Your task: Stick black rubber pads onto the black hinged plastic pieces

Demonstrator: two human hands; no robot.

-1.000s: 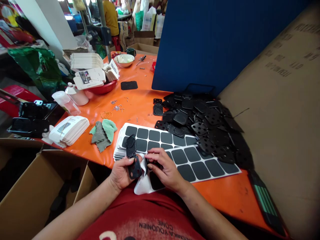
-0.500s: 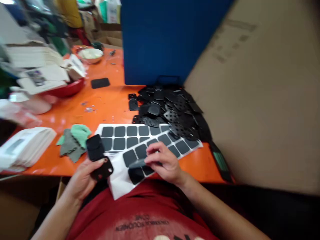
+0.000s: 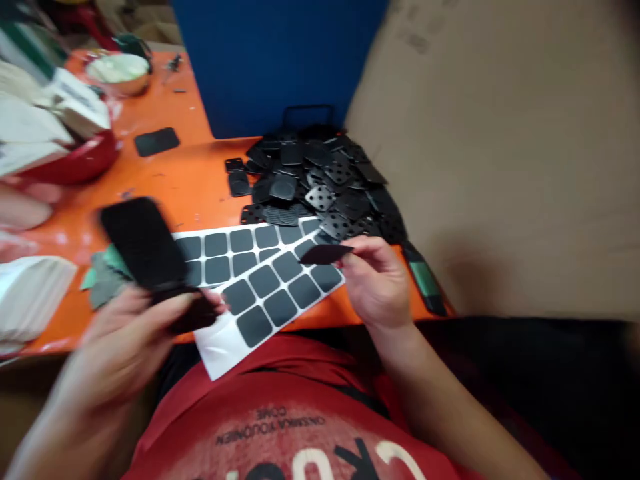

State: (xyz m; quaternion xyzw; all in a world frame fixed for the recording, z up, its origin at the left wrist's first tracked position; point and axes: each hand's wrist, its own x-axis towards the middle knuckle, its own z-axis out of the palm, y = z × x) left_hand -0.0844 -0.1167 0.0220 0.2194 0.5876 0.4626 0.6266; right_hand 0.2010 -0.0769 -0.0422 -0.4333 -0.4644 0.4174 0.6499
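In my left hand (image 3: 135,327) is a black hinged plate (image 3: 145,243), gripped by thumb and fingers at its lower part and raised over the table; motion blurs it. My right hand (image 3: 377,283) pinches a dark square sticker (image 3: 326,254) by its right edge, seen nearly edge-on above the sheets. Beneath it lies a white sticker sheet (image 3: 220,357) with rows of dark rounded squares, slanting over a second sticker sheet (image 3: 216,245). Part of the second sheet is hidden by the plate.
A heap of black plates (image 3: 320,180) lies behind the sheets, against a blue panel (image 3: 285,60). A large cardboard sheet (image 3: 500,167) walls the right side. Green and grey cloths (image 3: 103,280), a white stack (image 3: 35,300), a bowl (image 3: 120,73) and a red basin (image 3: 85,160) are at left.
My right hand has lifted the sticker off the sheet and moved right with it. My left hand has raised the hinged plate closer to the camera. The view has shifted right and down.
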